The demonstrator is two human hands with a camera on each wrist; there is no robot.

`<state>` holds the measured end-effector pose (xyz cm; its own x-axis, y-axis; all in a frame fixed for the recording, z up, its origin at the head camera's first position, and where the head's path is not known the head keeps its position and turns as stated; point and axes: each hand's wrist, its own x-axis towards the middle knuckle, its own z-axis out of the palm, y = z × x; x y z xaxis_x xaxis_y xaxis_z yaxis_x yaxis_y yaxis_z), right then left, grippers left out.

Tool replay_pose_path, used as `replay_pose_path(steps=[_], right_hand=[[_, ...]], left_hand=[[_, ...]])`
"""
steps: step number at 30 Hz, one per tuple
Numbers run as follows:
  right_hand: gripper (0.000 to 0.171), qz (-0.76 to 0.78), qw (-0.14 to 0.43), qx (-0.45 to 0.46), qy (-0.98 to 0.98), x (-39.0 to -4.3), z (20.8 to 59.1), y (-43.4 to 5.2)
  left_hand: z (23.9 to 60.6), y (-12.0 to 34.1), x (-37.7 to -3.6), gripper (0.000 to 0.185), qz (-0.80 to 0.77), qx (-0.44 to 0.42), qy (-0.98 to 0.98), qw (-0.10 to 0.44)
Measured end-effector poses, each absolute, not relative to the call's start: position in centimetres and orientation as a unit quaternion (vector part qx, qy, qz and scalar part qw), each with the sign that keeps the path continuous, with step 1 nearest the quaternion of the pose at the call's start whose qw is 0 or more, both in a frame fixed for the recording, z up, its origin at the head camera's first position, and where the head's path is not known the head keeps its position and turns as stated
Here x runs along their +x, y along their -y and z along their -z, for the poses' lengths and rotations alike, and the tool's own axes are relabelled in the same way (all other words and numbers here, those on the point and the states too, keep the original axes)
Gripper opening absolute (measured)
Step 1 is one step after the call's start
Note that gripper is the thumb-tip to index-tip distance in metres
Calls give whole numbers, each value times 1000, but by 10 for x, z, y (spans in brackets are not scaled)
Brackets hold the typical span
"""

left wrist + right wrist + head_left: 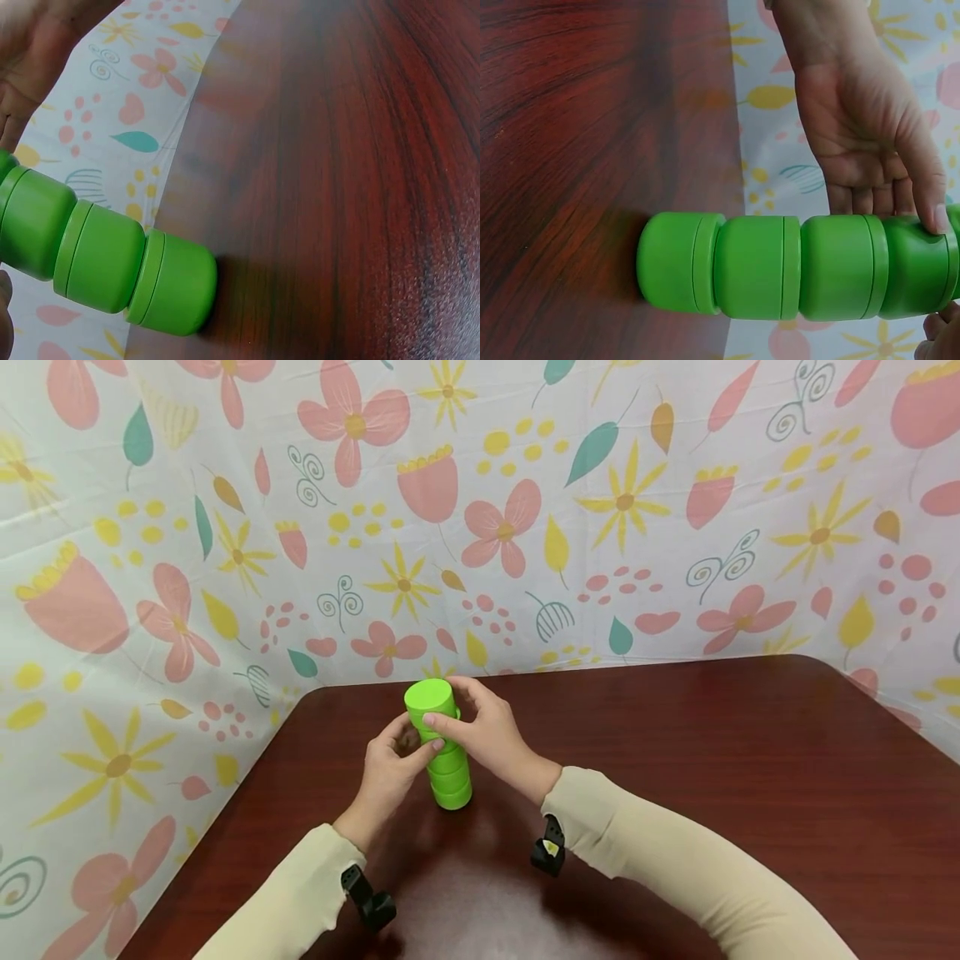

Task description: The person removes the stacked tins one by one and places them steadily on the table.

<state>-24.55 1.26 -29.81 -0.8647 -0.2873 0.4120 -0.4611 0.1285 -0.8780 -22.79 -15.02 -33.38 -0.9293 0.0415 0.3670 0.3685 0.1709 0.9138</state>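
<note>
Several green round jars [450,774] with lid seams stand on one another in an upright column on the dark wood table. My left hand [392,768] grips the column in its upper part, its thumb across the near side and its fingers partly hidden behind. Higher up, my right hand [491,727] holds the top jar [430,696], thumb at the front and fingers round the back. In the right wrist view the left thumb [930,202] presses on one of the upper jars. The bottom jar [176,285] sits on the table in the left wrist view.
The brown wood table [675,760] spreads out to the right of the column. Behind it and at the left hangs a white cloth [570,552] with a flower print, close to the table's back edge.
</note>
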Motion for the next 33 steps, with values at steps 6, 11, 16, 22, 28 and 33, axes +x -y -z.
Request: replay_pose_path(steps=[6, 11, 16, 22, 28, 33], right_hand=[[54, -622, 60, 253, 739, -248, 299, -12], [53, -623, 58, 251, 738, -250, 299, -11], [53, -630, 53, 251, 733, -251, 300, -11], [51, -644, 59, 257, 718, -252, 304, -12], [48, -647, 79, 256, 714, -253, 304, -12], [46, -654, 93, 248, 709, -253, 302, -14]], left_hand=[[334, 151, -229, 46, 630, -138, 754, 127], [334, 151, -229, 46, 632, -141, 752, 128], [334, 150, -229, 45, 637, -143, 746, 130], [336, 150, -230, 45, 637, -144, 746, 131], [336, 151, -231, 46, 643, -149, 740, 133], [336, 151, -232, 47, 645, -145, 738, 133]])
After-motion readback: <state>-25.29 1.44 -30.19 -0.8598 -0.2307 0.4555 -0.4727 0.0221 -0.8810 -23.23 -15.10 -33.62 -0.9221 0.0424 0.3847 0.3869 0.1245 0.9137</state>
